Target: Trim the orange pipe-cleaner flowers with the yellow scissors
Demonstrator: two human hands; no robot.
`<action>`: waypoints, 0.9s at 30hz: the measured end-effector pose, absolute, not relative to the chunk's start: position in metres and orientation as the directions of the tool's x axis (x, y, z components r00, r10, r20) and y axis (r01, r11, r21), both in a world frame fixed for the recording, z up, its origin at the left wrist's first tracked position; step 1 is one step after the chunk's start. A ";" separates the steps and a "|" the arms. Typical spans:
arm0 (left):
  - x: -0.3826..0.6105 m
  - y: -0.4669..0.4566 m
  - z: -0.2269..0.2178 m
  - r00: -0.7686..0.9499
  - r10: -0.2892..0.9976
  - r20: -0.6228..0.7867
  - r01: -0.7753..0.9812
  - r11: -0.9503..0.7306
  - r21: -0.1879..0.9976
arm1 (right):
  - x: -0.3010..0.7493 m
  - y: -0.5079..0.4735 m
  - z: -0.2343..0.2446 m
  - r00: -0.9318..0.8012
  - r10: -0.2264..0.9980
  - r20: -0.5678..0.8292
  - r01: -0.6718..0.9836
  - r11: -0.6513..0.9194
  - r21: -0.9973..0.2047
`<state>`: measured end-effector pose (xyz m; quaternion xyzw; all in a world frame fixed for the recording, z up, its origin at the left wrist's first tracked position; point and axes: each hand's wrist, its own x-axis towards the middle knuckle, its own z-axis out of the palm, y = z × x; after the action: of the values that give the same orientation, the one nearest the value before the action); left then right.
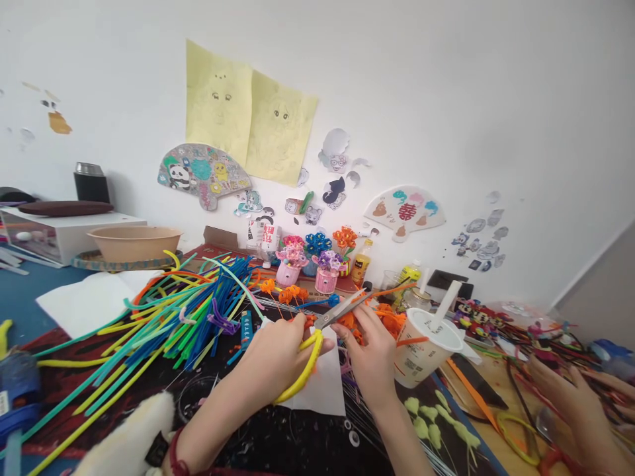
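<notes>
My left hand [278, 354] is closed around the yellow handles of a pair of scissors [333, 318], whose grey blades point up and to the right. My right hand [370, 354] sits just right of the blades, its fingers pinched on an orange pipe cleaner [391, 291] that runs up to the right between the blades. More orange fuzzy pieces [389, 320] lie behind my right hand. A white sheet of paper [325, 390] lies under both hands.
A big pile of coloured pipe cleaners [183, 311] spreads at the left. A white cup with a straw [426, 347] stands right of my right hand. Another person's hand [575, 403] rests at the far right. Small pipe-cleaner flower pots [310, 264] and a beige bowl [133, 241] stand behind.
</notes>
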<state>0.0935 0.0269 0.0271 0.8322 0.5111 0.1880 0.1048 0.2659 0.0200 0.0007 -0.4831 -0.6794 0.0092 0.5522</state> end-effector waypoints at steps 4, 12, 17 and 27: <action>0.092 0.027 0.029 0.404 0.895 0.191 0.832 -0.446 0.330 | 0.265 0.020 0.000 0.085 0.653 0.752 0.659 0.530 -0.534; 0.085 0.030 0.031 0.386 0.910 0.153 0.847 -0.415 0.334 | 0.270 0.026 -0.014 0.197 0.681 0.706 0.596 0.489 -0.637; 0.086 0.027 0.032 0.402 0.906 0.131 0.838 -0.422 0.347 | 0.271 0.028 -0.012 0.167 0.701 0.693 0.554 0.515 -0.654; 0.090 0.025 0.030 0.409 0.902 0.138 0.834 -0.431 0.343 | 0.268 0.025 -0.011 0.128 0.724 0.678 0.523 0.531 -0.666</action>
<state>0.0895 0.0252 0.0299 0.8321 0.5217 0.1524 0.1108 0.2683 0.0254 -0.0108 -0.4763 -0.6547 0.0864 0.5806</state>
